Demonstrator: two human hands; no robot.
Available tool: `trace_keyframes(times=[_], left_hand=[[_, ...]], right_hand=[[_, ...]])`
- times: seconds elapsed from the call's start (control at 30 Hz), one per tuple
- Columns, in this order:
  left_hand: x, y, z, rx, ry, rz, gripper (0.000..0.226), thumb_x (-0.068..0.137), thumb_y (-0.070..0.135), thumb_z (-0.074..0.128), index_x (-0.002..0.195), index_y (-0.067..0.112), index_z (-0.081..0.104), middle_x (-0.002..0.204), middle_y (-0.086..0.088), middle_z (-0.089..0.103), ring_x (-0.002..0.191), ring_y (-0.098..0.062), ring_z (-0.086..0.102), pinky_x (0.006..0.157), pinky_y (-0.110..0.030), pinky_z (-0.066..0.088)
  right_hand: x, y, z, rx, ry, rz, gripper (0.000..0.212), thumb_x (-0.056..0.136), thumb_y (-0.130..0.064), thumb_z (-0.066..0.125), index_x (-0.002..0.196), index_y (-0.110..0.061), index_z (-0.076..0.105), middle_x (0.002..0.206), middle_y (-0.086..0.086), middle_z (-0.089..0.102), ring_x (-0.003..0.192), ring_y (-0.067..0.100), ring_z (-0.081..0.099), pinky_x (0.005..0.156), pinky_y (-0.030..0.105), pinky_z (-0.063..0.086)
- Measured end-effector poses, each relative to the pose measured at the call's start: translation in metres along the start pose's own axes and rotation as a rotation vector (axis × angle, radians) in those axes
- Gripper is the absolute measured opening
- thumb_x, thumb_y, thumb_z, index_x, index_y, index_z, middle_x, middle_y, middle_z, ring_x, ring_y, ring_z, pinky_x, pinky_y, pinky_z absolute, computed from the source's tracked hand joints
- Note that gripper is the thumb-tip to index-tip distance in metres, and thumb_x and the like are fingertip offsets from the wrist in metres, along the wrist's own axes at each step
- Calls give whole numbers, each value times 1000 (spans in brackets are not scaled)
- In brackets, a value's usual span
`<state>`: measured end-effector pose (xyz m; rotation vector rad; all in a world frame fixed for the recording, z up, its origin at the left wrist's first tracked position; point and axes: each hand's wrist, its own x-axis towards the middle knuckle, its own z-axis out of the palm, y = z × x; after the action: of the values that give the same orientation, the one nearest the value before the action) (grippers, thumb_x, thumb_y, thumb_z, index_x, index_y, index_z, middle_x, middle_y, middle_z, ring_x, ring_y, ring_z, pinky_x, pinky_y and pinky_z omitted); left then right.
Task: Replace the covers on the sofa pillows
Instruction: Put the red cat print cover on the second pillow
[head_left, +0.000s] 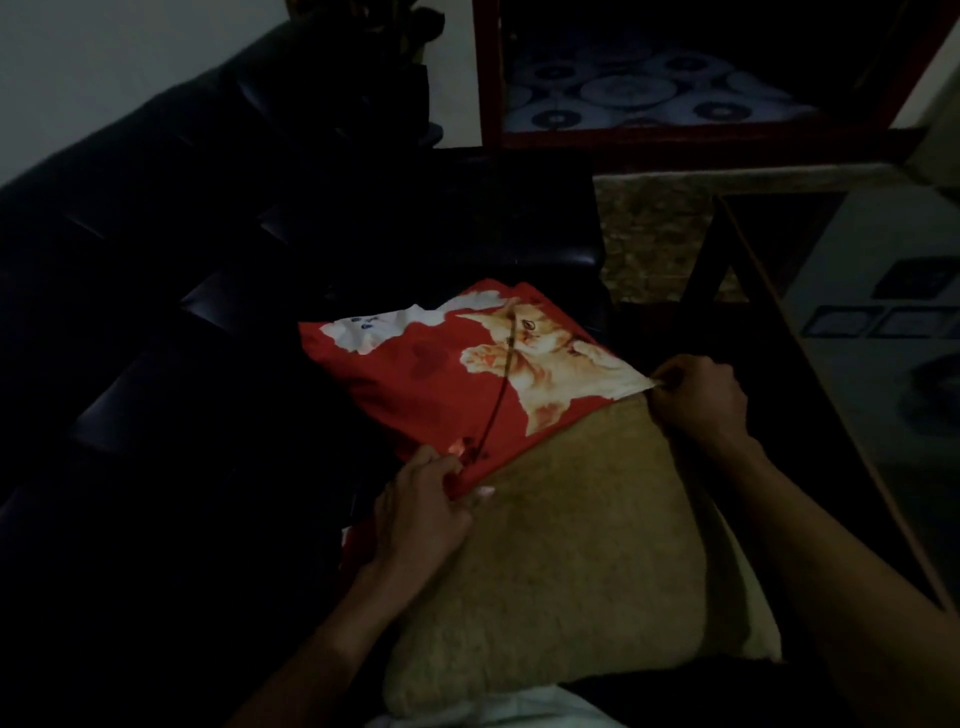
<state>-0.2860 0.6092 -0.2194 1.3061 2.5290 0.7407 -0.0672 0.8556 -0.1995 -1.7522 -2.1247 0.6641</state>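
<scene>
a tan pillow (561, 561) lies at 6 o'clock, its far end inside a red cat-print cover (441, 374) on the black sofa (208, 260). left hand (421, 514) pinches the cover's open edge at 7 o'clock; right hand (696, 395) pinches its corner at 3 o'clock.

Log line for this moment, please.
left hand: grips red cat cover edge | right hand: pinches cover corner | tan pillow: mostly uncovered
</scene>
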Motion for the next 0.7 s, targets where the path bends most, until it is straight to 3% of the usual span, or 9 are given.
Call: trace_keyframes(times=[0.13, 0.27, 0.33, 0.4, 0.47, 0.57, 0.63, 0.7], left_hand=[[1, -14, -2, 1, 11, -18, 45, 77, 48, 80, 112, 21, 73, 116, 4, 66, 111, -24, 62, 88, -39, 51], [6, -21, 4, -6, 0, 32, 38, 73, 59, 71, 96, 29, 70, 98, 11, 65, 98, -24, 64, 81, -49, 54], [15, -15, 8, -27, -10, 59, 32, 74, 50, 78, 94, 26, 72, 94, 6, 66, 94, -26, 65, 76, -43, 54], [25, -11, 6, -39, 4, 76, 31, 74, 43, 82, 97, 23, 74, 94, 2, 68, 91, -27, 67, 72, -39, 53], [36, -18, -4, -32, 30, 83, 29, 73, 45, 73, 93, 24, 74, 89, 2, 67, 83, -25, 67, 66, -35, 51], [54, -37, -33, 28, -37, 36, 11, 68, 39, 57, 71, 29, 60, 79, 4, 56, 75, -20, 59, 62, -30, 36], [65, -43, -51, 18, -24, 67, 11, 71, 23, 66, 69, 26, 56, 82, 3, 54, 79, -26, 61, 64, -30, 37], [66, -37, -57, -69, 85, 172, 20, 74, 2, 72, 79, 17, 60, 89, 1, 57, 83, -21, 60, 70, -27, 43]], right_hand=[[-53, 26, -27, 97, -48, -5, 3, 82, -23, 78, 82, -21, 76, 66, -2, 72, 60, 16, 71, 62, 42, 63], [-95, 33, -35, 337, -105, 58, 11, 92, -15, 64, 81, -17, 69, 58, 5, 69, 43, 18, 65, 39, 28, 48], [-99, 33, -22, 404, -44, 85, 13, 93, -15, 56, 82, -19, 62, 62, 6, 67, 42, 16, 60, 39, 27, 44], [-101, 27, -7, 428, 52, 59, 12, 91, -16, 52, 81, -21, 56, 67, 3, 65, 53, 19, 62, 47, 33, 49], [-103, 15, 9, 468, 115, -2, 8, 89, -18, 53, 83, -22, 53, 73, -2, 64, 66, 20, 62, 62, 38, 52], [-116, -10, 29, 514, 148, -110, 2, 85, -25, 51, 87, -25, 51, 79, -6, 63, 73, 16, 60, 69, 37, 49], [-129, -23, 43, 538, 135, -144, 7, 88, -21, 54, 90, -27, 50, 82, -10, 62, 75, 11, 60, 68, 35, 47], [-138, -28, 53, 567, 153, -178, 15, 92, -14, 55, 91, -28, 50, 81, -10, 60, 74, 6, 59, 66, 33, 44]])
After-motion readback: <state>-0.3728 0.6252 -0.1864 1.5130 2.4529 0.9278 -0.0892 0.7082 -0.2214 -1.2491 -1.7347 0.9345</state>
